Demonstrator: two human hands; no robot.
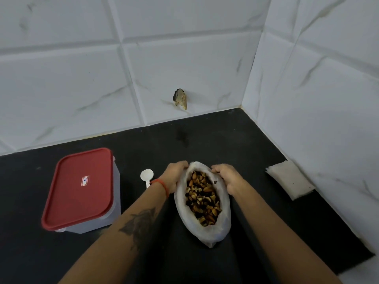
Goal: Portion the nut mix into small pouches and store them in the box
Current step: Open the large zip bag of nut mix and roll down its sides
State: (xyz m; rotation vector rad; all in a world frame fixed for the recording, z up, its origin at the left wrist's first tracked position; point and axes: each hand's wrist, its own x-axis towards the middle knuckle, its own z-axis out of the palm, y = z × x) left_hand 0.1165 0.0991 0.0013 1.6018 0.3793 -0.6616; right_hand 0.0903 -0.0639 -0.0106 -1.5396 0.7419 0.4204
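Observation:
A white plastic bag (224, 220) stands open on the black counter, full of brown nut mix (202, 199). My left hand (174, 175) grips the far left of the bag's rim. My right hand (227, 176) grips the far right of the rim, so the mouth is spread wide. A small white scoop (147, 176) lies on the counter just left of my left hand. The clear box with a red lid (80, 191) stands shut at the left. A stack of small white pouches (290, 179) lies at the right by the wall.
The black counter (205, 140) sits in a corner of white marble-look tiles, with walls behind and to the right. A broken hole (180, 98) shows in the back wall tile. The counter's right front edge drops off near the bottom right.

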